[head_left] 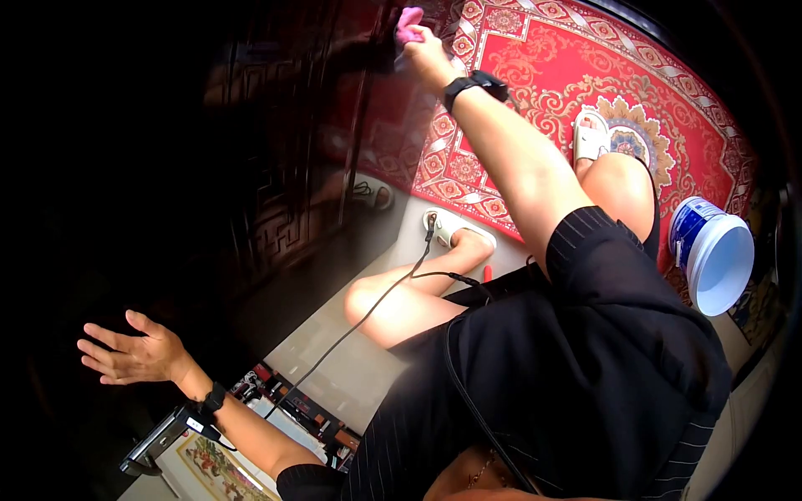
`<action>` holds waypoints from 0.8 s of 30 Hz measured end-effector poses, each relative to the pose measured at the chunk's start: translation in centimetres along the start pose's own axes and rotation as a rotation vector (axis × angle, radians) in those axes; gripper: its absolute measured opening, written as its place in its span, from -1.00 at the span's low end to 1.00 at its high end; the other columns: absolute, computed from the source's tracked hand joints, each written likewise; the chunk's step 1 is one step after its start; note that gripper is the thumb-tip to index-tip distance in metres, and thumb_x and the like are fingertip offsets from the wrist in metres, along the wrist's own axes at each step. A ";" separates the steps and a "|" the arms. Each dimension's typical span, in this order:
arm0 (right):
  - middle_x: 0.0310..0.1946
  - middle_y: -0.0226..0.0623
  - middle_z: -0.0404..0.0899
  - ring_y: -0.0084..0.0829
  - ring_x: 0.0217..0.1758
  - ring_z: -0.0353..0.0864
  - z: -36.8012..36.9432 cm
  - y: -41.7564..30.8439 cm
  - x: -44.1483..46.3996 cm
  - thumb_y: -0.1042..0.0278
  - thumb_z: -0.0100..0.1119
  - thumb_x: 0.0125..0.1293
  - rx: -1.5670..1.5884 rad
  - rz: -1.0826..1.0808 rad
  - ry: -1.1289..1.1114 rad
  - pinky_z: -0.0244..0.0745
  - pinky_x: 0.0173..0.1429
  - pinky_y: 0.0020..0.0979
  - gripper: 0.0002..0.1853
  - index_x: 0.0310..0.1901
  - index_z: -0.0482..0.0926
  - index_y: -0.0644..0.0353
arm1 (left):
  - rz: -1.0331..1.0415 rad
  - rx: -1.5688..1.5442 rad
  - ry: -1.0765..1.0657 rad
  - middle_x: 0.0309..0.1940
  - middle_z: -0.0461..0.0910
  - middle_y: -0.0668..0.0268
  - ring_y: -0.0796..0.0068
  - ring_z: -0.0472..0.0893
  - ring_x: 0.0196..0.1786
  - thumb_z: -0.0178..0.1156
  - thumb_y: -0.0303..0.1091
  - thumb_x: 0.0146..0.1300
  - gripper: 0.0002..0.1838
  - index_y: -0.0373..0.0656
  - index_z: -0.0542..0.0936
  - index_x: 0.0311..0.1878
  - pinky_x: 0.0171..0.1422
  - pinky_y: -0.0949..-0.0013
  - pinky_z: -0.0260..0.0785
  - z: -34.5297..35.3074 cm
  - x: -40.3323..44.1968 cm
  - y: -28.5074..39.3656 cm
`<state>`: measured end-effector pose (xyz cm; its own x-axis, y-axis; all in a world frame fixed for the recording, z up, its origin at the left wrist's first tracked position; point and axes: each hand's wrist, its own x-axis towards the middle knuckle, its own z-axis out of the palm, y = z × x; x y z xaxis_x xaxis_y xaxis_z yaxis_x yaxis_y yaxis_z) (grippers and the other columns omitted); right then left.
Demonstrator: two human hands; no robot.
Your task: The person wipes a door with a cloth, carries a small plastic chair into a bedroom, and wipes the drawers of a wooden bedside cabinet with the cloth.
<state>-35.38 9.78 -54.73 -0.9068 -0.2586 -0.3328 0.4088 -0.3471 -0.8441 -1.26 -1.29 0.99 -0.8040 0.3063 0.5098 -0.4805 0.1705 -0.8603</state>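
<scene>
In the head view, far side: gripping a pink cloth (408, 23), bunched in the right hand (424, 46) seemingly for firm hold; near left, holding the left hand (138, 352) spread, fingers apart, before the dark panel (276, 167), perhaps for balance, contact unclear.

pink cloth (408, 23) pt hidden in r hand (426, 52); carved panel (271, 196) mostly lost in dark
</scene>
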 end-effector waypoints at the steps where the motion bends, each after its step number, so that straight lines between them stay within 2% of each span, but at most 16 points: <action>1: -0.09 -0.11 0.64 -0.33 -0.20 0.65 1.5 4.5 0.2 0.45 0.18 0.23 -0.382 -0.417 0.135 0.62 -0.12 -0.27 -0.55 0.19 0.62 0.09 | -0.001 -0.001 0.001 0.57 0.22 0.31 0.10 0.24 0.62 -0.11 0.27 0.57 -0.28 0.03 0.36 0.59 0.64 -0.34 0.03 0.0 0.0 0.1; 3: -0.03 -0.04 0.57 -0.15 -0.04 0.59 3.1 7.9 -2.2 0.37 0.25 0.22 -0.527 -0.479 0.084 0.58 0.04 -0.21 -0.59 0.13 0.61 0.14 | -0.005 -0.005 0.000 0.58 0.21 0.31 0.08 0.24 0.63 -0.13 0.27 0.58 -0.28 0.02 0.35 0.59 0.64 -0.34 0.02 0.0 0.0 0.2; 5: 0.13 0.08 0.45 0.03 0.15 0.54 4.9 10.4 -8.4 0.33 0.30 0.19 -0.267 -0.114 -0.138 0.56 0.19 -0.11 -0.52 0.18 0.56 0.13 | -0.002 -0.005 -0.002 0.58 0.21 0.31 0.08 0.23 0.63 -0.13 0.27 0.58 -0.28 0.02 0.34 0.60 0.64 -0.34 0.02 0.1 0.0 0.2; 7: 0.08 0.04 0.50 -0.09 0.07 0.56 7.0 14.8 -14.3 0.44 0.27 0.20 -0.208 -0.056 -0.235 0.55 0.10 -0.17 -0.60 0.11 0.57 0.16 | -0.004 -0.006 -0.008 0.59 0.20 0.31 0.08 0.22 0.64 -0.13 0.27 0.58 -0.28 0.02 0.33 0.60 0.64 -0.34 0.02 -0.1 0.0 0.3; 9: -0.26 -0.22 0.61 -0.34 -0.17 0.60 8.5 16.3 -21.6 0.65 0.19 0.19 0.067 -0.067 -0.391 0.51 -0.11 -0.30 -0.82 -0.18 0.64 0.22 | -0.015 -0.009 -0.017 0.59 0.20 0.31 0.07 0.20 0.65 -0.13 0.27 0.58 -0.27 0.02 0.32 0.61 0.64 -0.34 0.01 -0.3 0.0 0.5; 10: -0.43 -0.38 0.67 -0.61 -0.35 0.59 6.9 10.2 -25.0 0.72 0.18 0.13 0.165 0.015 -0.664 0.49 -0.25 -0.47 -0.82 -0.44 0.67 0.18 | -0.017 -0.010 -0.020 0.59 0.19 0.31 0.08 0.20 0.65 -0.13 0.26 0.58 -0.27 0.02 0.32 0.61 0.64 -0.34 0.01 -0.4 0.0 0.7; 11: -0.36 -0.29 0.72 -0.47 -0.29 0.67 5.7 7.1 -27.3 0.61 0.18 0.17 0.057 0.048 -0.999 0.57 -0.13 -0.36 -0.86 -0.44 0.70 0.19 | -0.016 -0.011 -0.023 0.59 0.19 0.31 0.08 0.19 0.65 -0.13 0.26 0.58 -0.27 0.02 0.31 0.61 0.65 -0.33 0.00 -0.5 0.0 0.7; 12: -0.22 -0.22 0.77 -0.28 -0.11 0.75 6.9 11.2 -29.5 0.45 0.19 0.23 -0.104 -0.259 -1.096 0.59 0.06 -0.25 -0.87 -0.29 0.74 0.16 | -0.014 -0.011 -0.025 0.60 0.19 0.31 0.08 0.19 0.65 -0.14 0.26 0.58 -0.27 0.02 0.31 0.61 0.65 -0.33 0.00 -0.6 0.1 0.7; 13: -0.12 -0.15 0.79 -0.15 0.06 0.74 6.3 6.7 -30.6 0.36 0.22 0.23 -0.530 0.065 -1.207 0.58 0.19 -0.18 -0.80 -0.15 0.75 0.14 | -0.017 -0.012 -0.020 0.60 0.18 0.30 0.08 0.19 0.65 -0.14 0.26 0.58 -0.28 0.03 0.31 0.61 0.65 -0.31 0.00 -0.6 0.2 0.8; 14: -0.07 -0.12 0.78 -0.14 0.06 0.74 6.9 8.6 -30.9 0.26 0.27 0.23 -0.519 0.072 -1.211 0.58 0.21 -0.19 -0.71 -0.04 0.73 0.10 | -0.015 -0.013 -0.018 0.61 0.18 0.30 0.08 0.19 0.65 -0.14 0.26 0.58 -0.28 0.03 0.31 0.61 0.65 -0.30 0.00 -0.6 0.3 0.8; 16: -0.04 -0.12 0.78 -0.17 0.05 0.75 5.2 8.8 -28.6 0.22 0.28 0.24 -0.493 0.107 -1.028 0.59 0.20 -0.20 -0.68 0.01 0.73 0.08 | -0.020 -0.013 -0.018 0.61 0.18 0.30 0.08 0.20 0.65 -0.14 0.26 0.58 -0.28 0.04 0.31 0.61 0.66 -0.29 0.00 -0.7 0.3 0.8; 18: -0.10 -0.11 0.81 -0.25 0.02 0.78 2.6 8.5 -23.2 0.27 0.21 0.31 -0.439 0.253 -0.785 0.62 0.13 -0.30 -0.77 -0.24 0.82 0.15 | -0.031 -0.007 -0.019 0.62 0.19 0.30 0.10 0.20 0.65 -0.15 0.27 0.58 -0.28 0.05 0.31 0.61 0.66 -0.26 0.00 -0.8 0.4 0.8; 19: -0.23 -0.14 0.80 -0.30 -0.13 0.77 0.4 5.8 -20.8 0.36 0.14 0.35 0.263 0.164 -0.745 0.64 -0.01 -0.30 -0.72 -0.40 0.83 0.14 | -0.034 -0.010 -0.017 0.62 0.19 0.30 0.11 0.20 0.65 -0.15 0.27 0.58 -0.28 0.06 0.31 0.61 0.66 -0.26 -0.01 -0.8 0.4 0.9; 20: -0.31 -0.21 0.76 -0.35 -0.25 0.72 -0.8 4.7 -18.6 0.43 0.09 0.38 0.186 0.223 -0.422 0.63 -0.09 -0.28 -0.72 -0.31 0.84 0.14 | -0.033 -0.012 -0.016 0.62 0.18 0.30 0.12 0.20 0.65 -0.15 0.27 0.58 -0.28 0.06 0.31 0.62 0.66 -0.26 -0.01 -0.9 0.4 0.9; 22: -0.06 -0.21 0.72 -0.30 -0.16 0.69 -1.2 5.8 -11.9 0.30 0.06 0.43 0.466 0.575 0.167 0.61 0.07 -0.19 -0.66 0.10 0.63 0.28 | -0.034 -0.023 -0.008 0.62 0.18 0.30 0.13 0.19 0.66 -0.16 0.27 0.59 -0.29 0.08 0.31 0.62 0.66 -0.25 -0.02 -0.9 0.5 0.9; 24: -0.03 -0.17 0.70 -0.24 -0.07 0.70 -2.2 2.6 -8.1 0.30 0.09 0.42 0.972 0.509 0.153 0.63 0.12 -0.11 -0.69 0.10 0.57 0.24 | -0.037 -0.033 -0.012 0.62 0.19 0.30 0.14 0.19 0.66 -0.16 0.27 0.59 -0.30 0.09 0.31 0.62 0.67 -0.25 -0.02 -1.0 0.4 1.0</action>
<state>-27.16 12.96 -55.14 -0.5857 -0.4814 -0.6521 0.5830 -0.8091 0.0736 -1.70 -0.09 0.36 -0.7902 0.2877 0.5412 -0.4985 0.2119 -0.8406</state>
